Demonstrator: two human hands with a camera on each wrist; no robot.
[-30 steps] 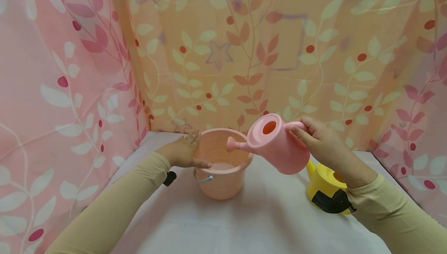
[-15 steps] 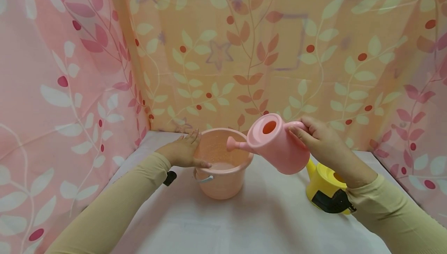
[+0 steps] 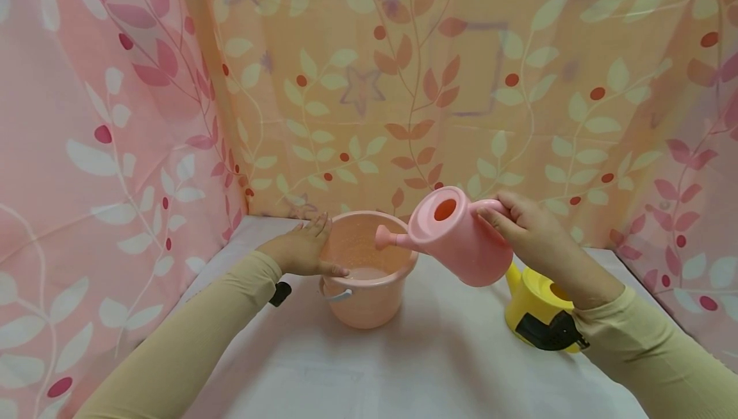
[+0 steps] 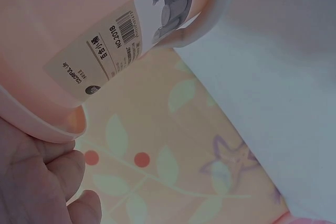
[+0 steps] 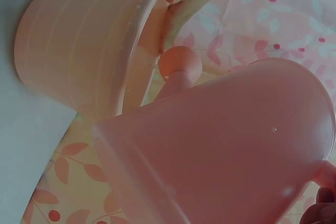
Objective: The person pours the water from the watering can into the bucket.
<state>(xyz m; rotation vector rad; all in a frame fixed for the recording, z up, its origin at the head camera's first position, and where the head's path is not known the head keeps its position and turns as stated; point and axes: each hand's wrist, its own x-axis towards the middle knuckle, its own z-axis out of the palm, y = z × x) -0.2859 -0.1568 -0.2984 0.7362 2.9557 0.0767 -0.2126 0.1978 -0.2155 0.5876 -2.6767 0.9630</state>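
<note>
A peach plastic bucket [image 3: 369,307] stands upright on the white-covered table, its inner wall dotted with small droplets. My left hand [image 3: 302,252] rests on the bucket's left rim, fingers spread out and thumb along the near edge. The left wrist view shows a printed label [image 4: 105,56] on the bucket's side beside those fingers. My right hand [image 3: 527,236] grips the handle of a pink watering can [image 3: 473,255], tilted to the left. Its spout [image 3: 392,238] reaches over the bucket's right rim, the round rose pointing inside. In the right wrist view the watering can [image 5: 226,150] hides part of the bucket.
A yellow watering can [image 3: 530,307] stands on the table [image 3: 438,368] at the right, partly behind the right wrist and its black strap-on camera [image 3: 550,332]. A floral curtain [image 3: 357,86] encloses the back and sides. The bucket's pale handle [image 3: 339,296] hangs at its front left.
Almost nothing differs. The pink watering can has shifted very slightly, its spout staying over the bucket, and the left hand keeps its place on the rim.
</note>
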